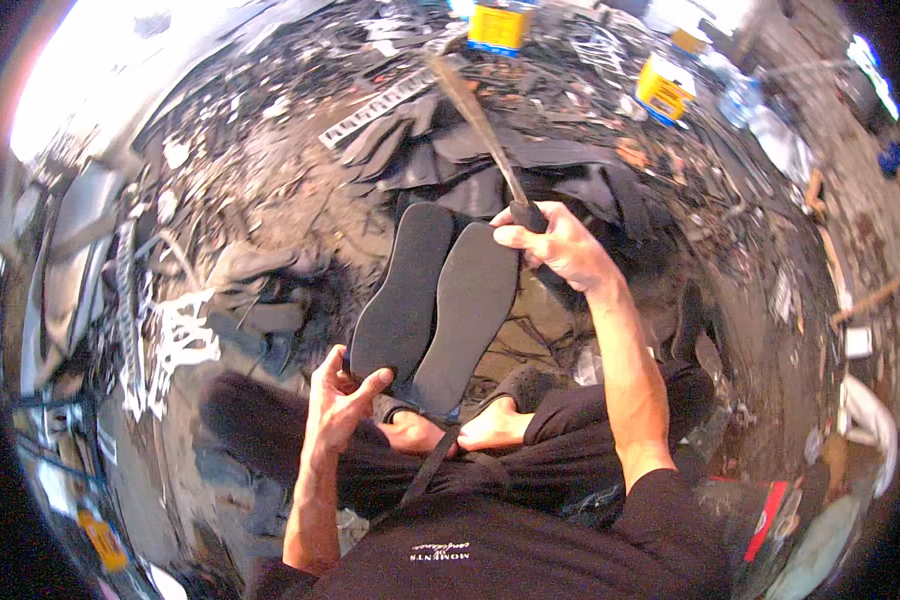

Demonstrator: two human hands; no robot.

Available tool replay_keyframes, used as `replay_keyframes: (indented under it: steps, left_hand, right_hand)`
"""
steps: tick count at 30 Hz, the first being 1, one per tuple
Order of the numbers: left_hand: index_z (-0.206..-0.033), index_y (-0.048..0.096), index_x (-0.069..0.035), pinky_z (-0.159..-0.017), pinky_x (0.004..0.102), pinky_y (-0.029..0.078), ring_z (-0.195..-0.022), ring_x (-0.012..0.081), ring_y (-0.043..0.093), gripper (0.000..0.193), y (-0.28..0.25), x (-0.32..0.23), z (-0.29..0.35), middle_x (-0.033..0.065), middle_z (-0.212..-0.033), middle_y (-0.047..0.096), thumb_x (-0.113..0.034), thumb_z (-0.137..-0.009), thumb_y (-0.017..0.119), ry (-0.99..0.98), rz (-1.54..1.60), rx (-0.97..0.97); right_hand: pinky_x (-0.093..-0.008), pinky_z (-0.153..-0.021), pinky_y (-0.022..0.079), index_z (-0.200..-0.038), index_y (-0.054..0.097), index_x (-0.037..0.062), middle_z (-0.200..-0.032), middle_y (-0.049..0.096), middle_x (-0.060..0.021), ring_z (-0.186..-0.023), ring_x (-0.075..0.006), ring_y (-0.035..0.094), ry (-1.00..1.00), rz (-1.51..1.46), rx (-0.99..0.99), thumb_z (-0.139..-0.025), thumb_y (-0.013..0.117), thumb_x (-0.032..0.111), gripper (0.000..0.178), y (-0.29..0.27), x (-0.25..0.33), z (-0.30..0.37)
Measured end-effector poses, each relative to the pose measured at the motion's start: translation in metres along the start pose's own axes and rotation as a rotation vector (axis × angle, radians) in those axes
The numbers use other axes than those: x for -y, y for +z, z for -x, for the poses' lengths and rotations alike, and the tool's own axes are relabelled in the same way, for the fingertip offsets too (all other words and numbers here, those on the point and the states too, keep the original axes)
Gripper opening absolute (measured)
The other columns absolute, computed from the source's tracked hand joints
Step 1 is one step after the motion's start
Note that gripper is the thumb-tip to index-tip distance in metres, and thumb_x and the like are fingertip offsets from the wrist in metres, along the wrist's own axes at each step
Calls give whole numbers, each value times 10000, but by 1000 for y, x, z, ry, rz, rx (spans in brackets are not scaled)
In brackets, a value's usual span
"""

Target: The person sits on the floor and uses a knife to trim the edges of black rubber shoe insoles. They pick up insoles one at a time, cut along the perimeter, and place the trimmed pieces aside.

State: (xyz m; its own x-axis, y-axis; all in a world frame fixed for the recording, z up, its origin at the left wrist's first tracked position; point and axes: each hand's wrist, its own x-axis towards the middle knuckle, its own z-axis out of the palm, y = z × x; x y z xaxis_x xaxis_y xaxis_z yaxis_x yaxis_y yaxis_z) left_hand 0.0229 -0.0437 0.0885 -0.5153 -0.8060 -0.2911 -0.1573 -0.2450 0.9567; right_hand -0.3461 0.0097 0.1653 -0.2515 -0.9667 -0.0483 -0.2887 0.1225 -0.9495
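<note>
Two dark grey shoe soles lie side by side over my crossed legs, tilted, with their narrower ends toward me. My left hand (342, 398) pinches the lower end of the left sole (398, 300), thumb on top. My right hand (560, 250) is closed around the dark handle of a long knife (478, 122), whose narrow blade points away and to the left. Its thumb and fingertips also rest at the upper right edge of the right sole (472, 300). The far end of the left sole is partly behind the right one.
Dark sheet scraps (440, 160) pile up just beyond the soles. More cut pieces (260, 290) and white lattice offcuts (182, 340) lie to my left. Yellow-and-blue boxes (498, 28) stand at the far side, and a plastic bottle (738, 98) lies far right. Scraps litter the ground.
</note>
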Motion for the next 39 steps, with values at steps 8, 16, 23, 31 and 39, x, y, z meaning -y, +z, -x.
replay_keyframes:
  steps: [8, 16, 23, 31, 39]
  left_hand:
    - [-1232, 721, 46, -882, 310, 561, -951, 132, 679, 454, -47, -21, 65, 55, -1093, 768, -257, -923, 857, -26, 104, -123]
    - [-1252, 659, 4, -758, 398, 634, -898, 217, 751, 513, -41, 11, 67, 100, -1076, 750, -267, -885, 892, -40, 720, -790]
    - [-1300, 608, -26, -758, 386, 625, -920, 214, 750, 569, -23, -6, 63, 89, -1121, 735, -273, -878, 899, 12, 857, -801]
    - [-1298, 619, -60, -706, 396, 622, -935, 217, 744, 542, -18, -19, 65, 61, -1121, 734, -268, -880, 895, -34, 850, -763]
    - [-1284, 636, -33, -710, 375, 623, -882, 193, 734, 517, -4, -16, 79, 79, -1112, 733, -241, -887, 894, -64, 812, -731]
  right_hand:
    - [-291, -778, 512, -1120, 753, 30, -901, 712, -8, -835, -109, 632, -215, 66, 153, -966, 791, 267, 286, 135, 19, -54]
    - [-467, -879, 554, -1221, 620, 9, -1075, 711, -235, -962, -368, 721, -83, 175, 85, -1030, 638, 256, 313, 199, 28, 61]
    - [-390, -791, 562, -1160, 655, -27, -887, 721, -182, -820, -298, 720, 17, 252, 185, -993, 691, 247, 323, 235, -17, 157]
    - [-441, -702, 550, -1111, 653, 14, -821, 705, -215, -751, -390, 713, -14, 271, 140, -1009, 675, 205, 218, 227, -38, 173]
    - [-432, -776, 528, -1154, 683, 1, -978, 729, -186, -863, -397, 691, 167, -180, 274, -987, 673, 79, 184, 264, -7, 84]
